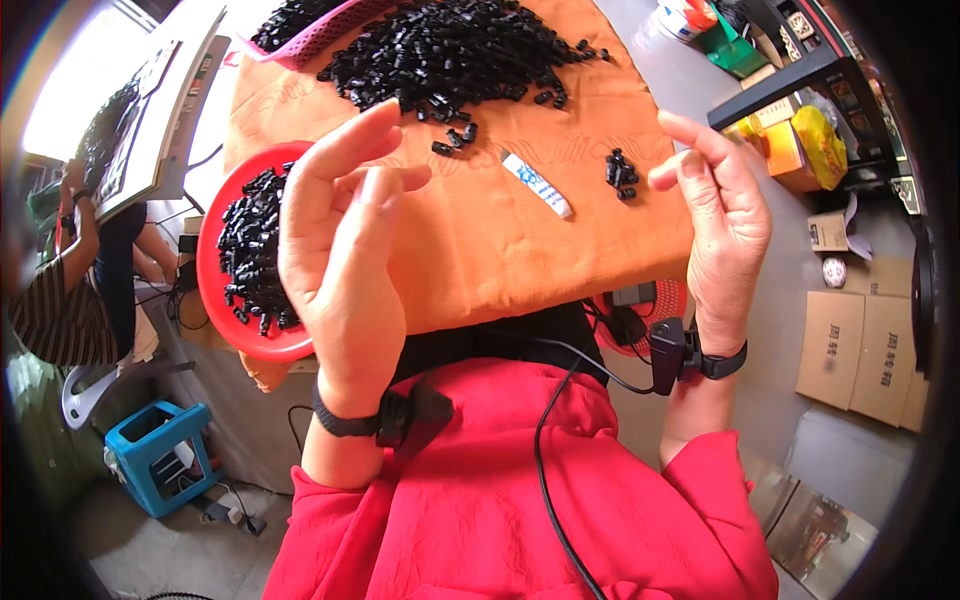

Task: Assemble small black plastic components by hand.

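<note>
My left hand (345,255) is raised over the near left of the orange cloth (470,255), fingers apart and nothing in it. It partly covers a red bowl (208,255) of small black plastic parts (255,250). At the right edge of the cloth my right hand (722,215) is also raised, its bent fingers apart and empty. Close to its fingertips lies a small cluster of black parts (621,175). Between the hands rests a slim white and blue tool (537,185), seemingly a utility knife. Farther back spreads a large pile of black parts (450,55).
A pink basket (325,32) with more black parts stands at the far left. Below the cloth's near right edge is a red perforated basket (672,305). Cardboard boxes (850,350) stand at right, a blue stool (160,455) at lower left. Another person (65,310) works at left. A black cable (540,450) crosses my front.
</note>
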A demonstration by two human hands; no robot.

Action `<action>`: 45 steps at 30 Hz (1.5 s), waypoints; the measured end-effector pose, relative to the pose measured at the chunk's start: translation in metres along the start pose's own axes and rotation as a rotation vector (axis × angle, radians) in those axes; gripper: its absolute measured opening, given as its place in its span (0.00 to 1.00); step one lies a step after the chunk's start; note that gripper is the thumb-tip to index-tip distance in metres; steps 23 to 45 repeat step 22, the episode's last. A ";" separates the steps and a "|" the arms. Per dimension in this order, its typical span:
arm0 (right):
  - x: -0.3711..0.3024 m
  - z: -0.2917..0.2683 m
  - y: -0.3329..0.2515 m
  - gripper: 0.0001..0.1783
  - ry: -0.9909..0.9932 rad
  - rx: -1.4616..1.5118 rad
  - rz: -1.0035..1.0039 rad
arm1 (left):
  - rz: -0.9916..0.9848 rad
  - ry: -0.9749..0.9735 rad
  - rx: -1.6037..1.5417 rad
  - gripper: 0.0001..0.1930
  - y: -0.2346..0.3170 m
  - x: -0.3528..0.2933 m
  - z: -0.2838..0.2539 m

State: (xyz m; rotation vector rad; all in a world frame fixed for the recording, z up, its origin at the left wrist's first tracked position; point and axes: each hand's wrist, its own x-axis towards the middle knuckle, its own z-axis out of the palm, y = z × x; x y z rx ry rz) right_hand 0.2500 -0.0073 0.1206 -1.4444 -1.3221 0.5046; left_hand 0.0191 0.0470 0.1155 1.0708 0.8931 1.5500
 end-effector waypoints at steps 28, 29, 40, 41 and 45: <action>-0.092 -0.102 0.002 0.16 0.404 0.084 -0.357 | -0.227 0.652 1.261 0.42 0.071 -0.011 0.014; -0.092 -0.102 0.002 0.16 0.404 0.084 -0.357 | -0.227 0.652 1.261 0.42 0.071 -0.011 0.014; -0.092 -0.102 0.002 0.16 0.404 0.084 -0.357 | -0.227 0.652 1.261 0.42 0.071 -0.011 0.014; -0.092 -0.102 0.002 0.16 0.404 0.084 -0.357 | -0.227 0.652 1.261 0.42 0.071 -0.011 0.014; -0.092 -0.102 0.002 0.16 0.404 0.084 -0.357 | -0.227 0.652 1.261 0.42 0.071 -0.011 0.014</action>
